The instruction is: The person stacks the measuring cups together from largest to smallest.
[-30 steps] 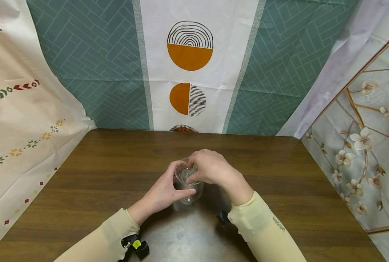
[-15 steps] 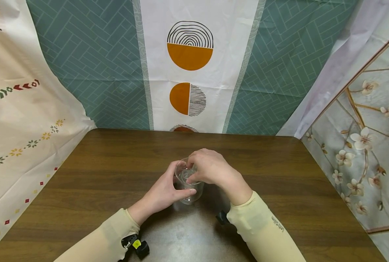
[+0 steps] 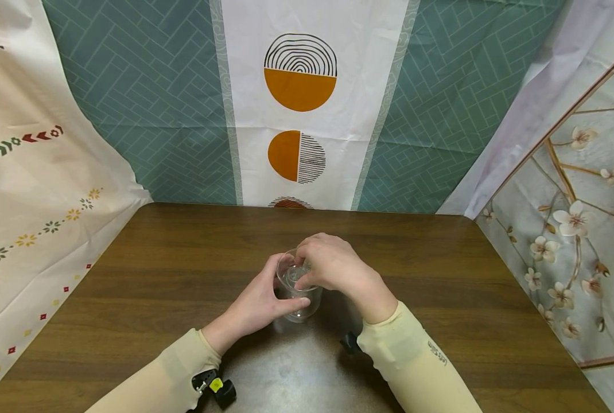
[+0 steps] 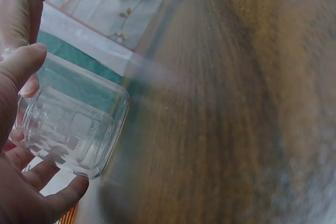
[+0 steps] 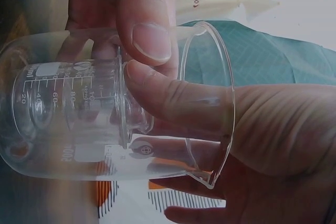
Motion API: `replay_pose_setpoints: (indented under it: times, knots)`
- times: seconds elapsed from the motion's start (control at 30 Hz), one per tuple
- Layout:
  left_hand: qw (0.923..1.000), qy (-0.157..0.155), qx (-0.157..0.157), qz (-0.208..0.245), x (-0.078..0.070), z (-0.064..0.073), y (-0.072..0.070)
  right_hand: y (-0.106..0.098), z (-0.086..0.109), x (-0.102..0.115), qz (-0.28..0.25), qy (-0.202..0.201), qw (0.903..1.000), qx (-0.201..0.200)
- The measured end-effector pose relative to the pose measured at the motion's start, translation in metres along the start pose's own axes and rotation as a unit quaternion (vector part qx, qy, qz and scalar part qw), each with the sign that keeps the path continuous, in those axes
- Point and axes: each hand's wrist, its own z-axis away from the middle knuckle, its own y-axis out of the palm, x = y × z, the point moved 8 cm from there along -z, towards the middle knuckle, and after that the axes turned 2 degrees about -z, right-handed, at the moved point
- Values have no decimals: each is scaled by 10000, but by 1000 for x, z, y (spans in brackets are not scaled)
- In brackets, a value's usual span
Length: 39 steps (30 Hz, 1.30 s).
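Note:
A large clear glass beaker (image 3: 303,314) stands upright on the table, with a smaller graduated beaker (image 5: 63,111) nested inside it. Within that one, another small glass rim (image 5: 148,119) shows, partly hidden. My left hand (image 3: 255,303) grips the large beaker around its side, thumb in front and fingers behind. From above, my right hand (image 3: 333,267) reaches into the large beaker's mouth. Its thumb (image 5: 173,95) lies inside the glass with the tip at the smaller beaker's rim, seemingly pinching it; the opposing fingers are partly hidden behind glass.
The dark wooden table (image 3: 183,246) extends around both arms. Patterned cloths hang at the back (image 3: 167,115), left and right. A black wrist camera (image 3: 224,393) hangs below the left sleeve, and another (image 3: 350,343) beside the right sleeve.
Almost nothing differs. My right wrist and sleeve have shifted very slightly left, while the left hand and the large beaker keep their places.

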Motion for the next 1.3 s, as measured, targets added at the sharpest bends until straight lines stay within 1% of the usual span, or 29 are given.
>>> replay_pose_setpoints:
  times: [0.53, 0.87, 1.13, 1.3]
  knots:
    - [9999, -91, 20, 92, 0, 0, 0, 0, 0, 1, 58, -1, 10000, 33]
    - [10000, -87, 29, 24, 0, 0, 0, 0, 1, 0, 115, -3, 9999, 69]
    - [10000, -25, 31, 51, -1, 0, 1, 0, 1, 0, 42, -49, 10000, 69]
    - [10000, -40, 31, 47, -1, 1, 1, -1, 2, 1, 6, -61, 10000, 71]
